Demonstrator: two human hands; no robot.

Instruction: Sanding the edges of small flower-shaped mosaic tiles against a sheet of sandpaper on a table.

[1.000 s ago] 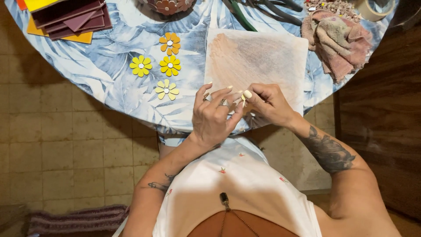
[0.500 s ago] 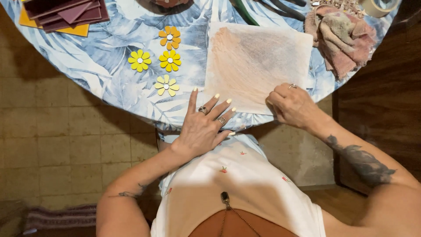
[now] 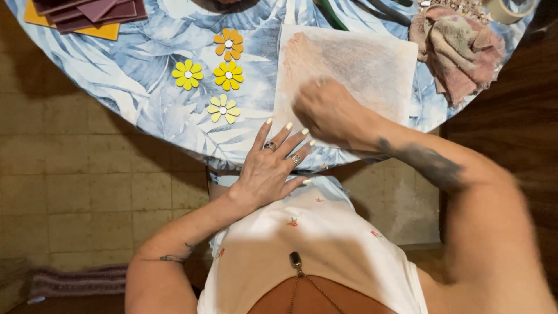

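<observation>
Right hand (image 3: pixel 325 110) curled on stained sheet (image 3: pixel 372 64), grasp unclear, left hand (image 3: pixel 270 168) spread flat, empty, at table edge (image 3: pixel 174 136)

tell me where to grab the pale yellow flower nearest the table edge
Pinch the pale flower by its outer petals, coming straight down from above. It lies flat on the tablecloth with nothing raised to grasp, and it sits clear of the yellow flowers above it, so fingers probably have room all round.

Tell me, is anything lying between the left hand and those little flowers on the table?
Nothing visible does. The left hand rests fingers spread at the table's near edge, and only bare leaf-print cloth lies between it and the closest pale yellow flower. The stained paper sheet sits off to the side, under the right hand.
</observation>
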